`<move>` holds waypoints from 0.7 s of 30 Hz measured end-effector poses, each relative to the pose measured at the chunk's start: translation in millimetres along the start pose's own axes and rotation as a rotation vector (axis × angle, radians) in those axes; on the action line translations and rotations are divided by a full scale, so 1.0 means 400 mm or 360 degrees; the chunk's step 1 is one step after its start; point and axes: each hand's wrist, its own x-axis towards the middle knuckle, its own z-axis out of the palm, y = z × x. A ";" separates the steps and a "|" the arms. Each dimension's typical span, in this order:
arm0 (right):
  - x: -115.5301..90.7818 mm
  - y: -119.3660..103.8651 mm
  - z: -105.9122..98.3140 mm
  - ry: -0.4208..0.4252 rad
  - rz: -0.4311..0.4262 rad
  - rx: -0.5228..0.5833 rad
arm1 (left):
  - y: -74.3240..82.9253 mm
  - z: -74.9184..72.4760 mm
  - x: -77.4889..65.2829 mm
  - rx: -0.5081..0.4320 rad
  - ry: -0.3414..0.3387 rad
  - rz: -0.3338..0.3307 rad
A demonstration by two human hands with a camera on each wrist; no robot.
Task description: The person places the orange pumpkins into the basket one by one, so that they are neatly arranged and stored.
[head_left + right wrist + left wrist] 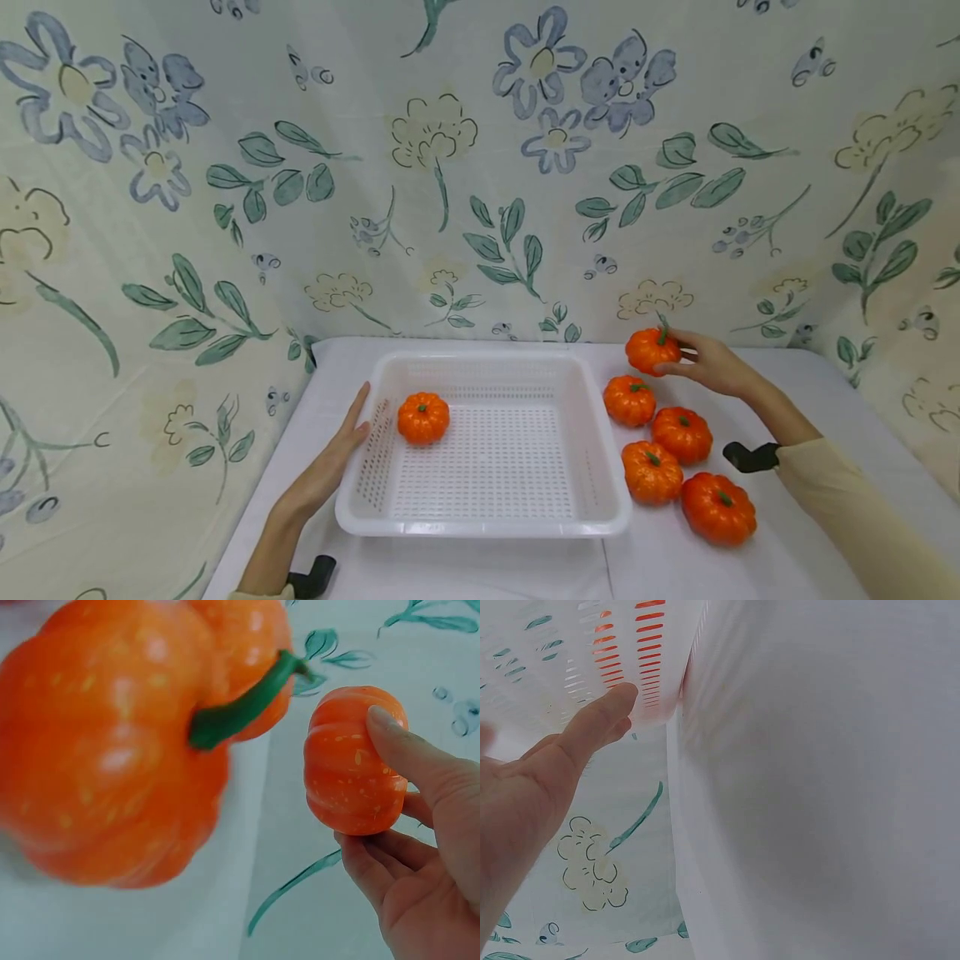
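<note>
My right hand (716, 367) grips a small orange pumpkin (649, 352) with a green stem, at the table's back edge right of the white plastic basket (487, 528). In the right wrist view, the thumb lies on one side of this pumpkin (349, 769) and the fingers are beneath it. Against the outside of the basket's left wall, my left hand (330, 462) rests with its fingers extended. The left wrist view has those fingers touching the slotted wall (626, 645), and orange shows through the slots. Another pumpkin (423, 419) sits inside the basket, near its left wall.
Several more orange pumpkins, among them a front one (718, 508) and a back one (630, 400), stand close together right of the basket. All rest on a white-covered table (540, 571). A floral cloth (450, 250) hangs behind and along the sides.
</note>
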 end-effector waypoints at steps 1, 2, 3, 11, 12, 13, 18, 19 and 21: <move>0.000 -0.013 -0.002 0.0006 -0.0001 -0.0009 | 0.000 0.000 0.000 0.0002 0.0004 0.0003; 0.001 -0.026 -0.004 0.0014 -0.0009 -0.0009 | 0.000 0.000 0.000 0.0004 0.0006 0.0005; 0.002 -0.040 -0.005 0.0019 -0.0026 -0.0009 | 0.000 0.000 0.000 0.0007 0.0007 0.0007; 0.008 -0.161 -0.005 0.0028 -0.0203 -0.0011 | -0.001 -0.001 0.002 0.0018 0.0018 0.0016; 0.010 -0.172 -0.004 0.0022 -0.0215 -0.0021 | -0.002 -0.002 0.002 0.0019 0.0021 0.0018; 0.013 -0.184 -0.002 0.0015 -0.0229 -0.0029 | -0.003 -0.002 0.002 0.0018 0.0019 0.0017; 0.030 -0.238 0.008 -0.0031 -0.0313 -0.0033 | -0.005 -0.003 0.001 0.0011 0.0008 0.0022; 0.033 -0.249 0.010 -0.0049 -0.0338 -0.0029 | -0.005 -0.003 0.001 0.0008 0.0004 0.0024; 0.041 -0.271 0.016 -0.0086 -0.0373 -0.0015 | -0.004 -0.003 0.002 0.0005 -0.0002 0.0031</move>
